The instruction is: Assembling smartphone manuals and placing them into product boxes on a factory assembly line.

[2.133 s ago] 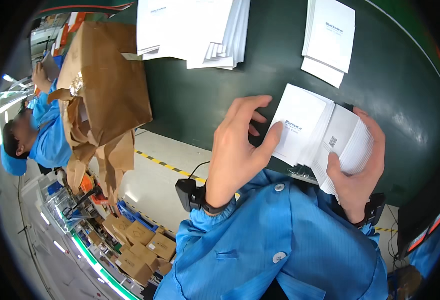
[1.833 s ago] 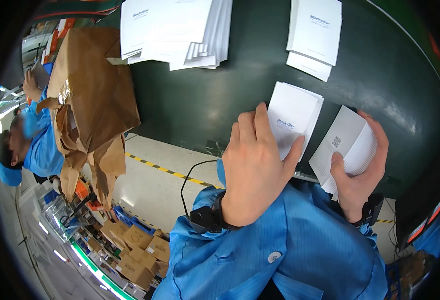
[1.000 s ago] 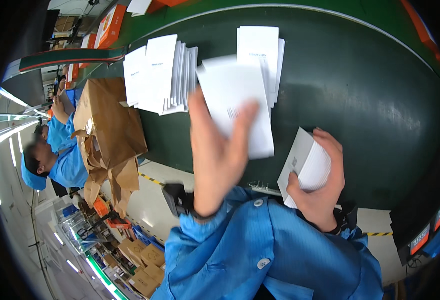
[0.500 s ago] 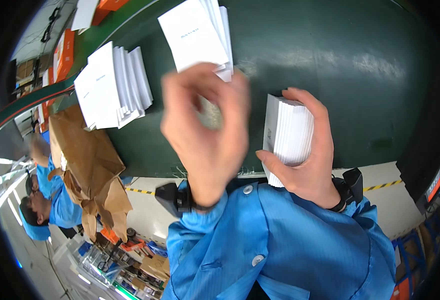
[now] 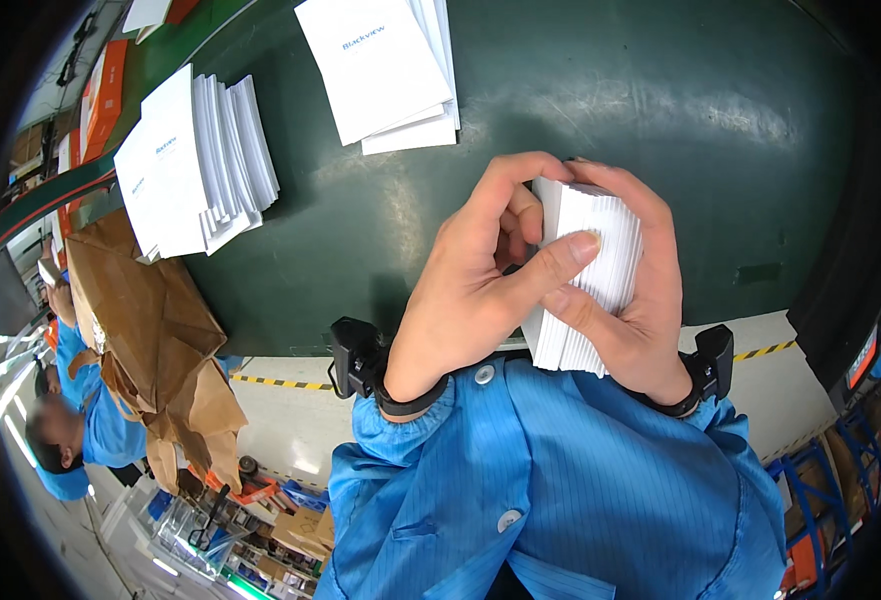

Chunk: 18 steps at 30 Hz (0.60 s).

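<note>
Both hands are closed around a thick stack of white booklets [image 5: 585, 270], held on edge near the front of the green table. My right hand [image 5: 640, 290] wraps its right side, with the thumb across the front. My left hand [image 5: 490, 260] grips the left side and top, its thumb pressed on the booklets' edges. Ahead and to the left lies a small pile of white booklets [image 5: 380, 75] with a line of blue print. Farther left, a fanned pile of white booklets [image 5: 175, 170] leans beside a crumpled brown paper bag.
The green table [image 5: 620, 90] stretches ahead of me. The brown paper bag [image 5: 140, 300] sits at its left edge. Orange boxes [image 5: 105, 95] stand at the far left. A co-worker in blue [image 5: 100, 430] is beyond the bag. A dark screen edge [image 5: 865, 345] shows at right.
My left hand has moved right and down from near the far booklet pile onto the stack, and now grips it with my right hand. The view has shifted slightly.
</note>
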Tool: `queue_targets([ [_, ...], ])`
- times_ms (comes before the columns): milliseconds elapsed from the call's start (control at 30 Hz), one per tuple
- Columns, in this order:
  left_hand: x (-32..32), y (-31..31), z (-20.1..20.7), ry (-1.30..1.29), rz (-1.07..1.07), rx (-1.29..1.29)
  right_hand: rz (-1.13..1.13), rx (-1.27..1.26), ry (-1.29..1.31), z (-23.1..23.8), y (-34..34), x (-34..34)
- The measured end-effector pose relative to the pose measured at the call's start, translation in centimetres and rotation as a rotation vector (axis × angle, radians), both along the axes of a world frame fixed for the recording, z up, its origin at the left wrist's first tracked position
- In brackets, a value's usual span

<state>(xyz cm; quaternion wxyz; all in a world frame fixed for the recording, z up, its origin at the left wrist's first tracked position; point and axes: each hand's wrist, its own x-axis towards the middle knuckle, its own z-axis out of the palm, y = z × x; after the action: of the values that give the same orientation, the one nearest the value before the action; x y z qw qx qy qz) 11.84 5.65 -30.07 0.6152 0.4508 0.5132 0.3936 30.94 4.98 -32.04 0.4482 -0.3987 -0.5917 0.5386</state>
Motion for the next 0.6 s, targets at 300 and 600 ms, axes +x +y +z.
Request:
queue_targets([
  [300,-0.5,-0.2,0.3,0.006,-0.052,-0.009,-0.004,-0.042,0.103,0.3,-0.2,-0.1],
  [600,-1.5,-0.5,0.3,0.055,-0.033,0.027,-0.003,-0.059,0.136,0.7,-0.1,0.3],
])
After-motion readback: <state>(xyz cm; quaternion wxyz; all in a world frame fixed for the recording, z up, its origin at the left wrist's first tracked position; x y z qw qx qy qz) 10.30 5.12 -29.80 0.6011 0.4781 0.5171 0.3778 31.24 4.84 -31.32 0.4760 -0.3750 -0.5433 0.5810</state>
